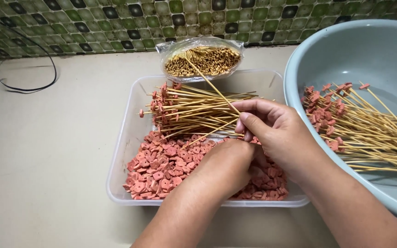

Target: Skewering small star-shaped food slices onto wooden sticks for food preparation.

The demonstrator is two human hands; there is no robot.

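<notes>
My right hand (pixel 272 131) pinches a thin bamboo skewer (pixel 210 82) that slants up toward the back. My left hand (pixel 228 165) reaches down into the heap of pink sausage slices (pixel 161 167) in the clear plastic tray (pixel 120 151); its fingertips are hidden among the slices. A pile of skewers with one slice threaded near the tip (pixel 184 110) lies across the far half of the tray, just left of my right hand.
A clear bag of bare bamboo skewers (pixel 203 59) stands behind the tray. A large pale blue basin (pixel 368 50) on the right holds several threaded skewers (pixel 359 128). A black cable (pixel 33 87) lies at far left; a green tiled wall (pixel 116 23) backs the counter.
</notes>
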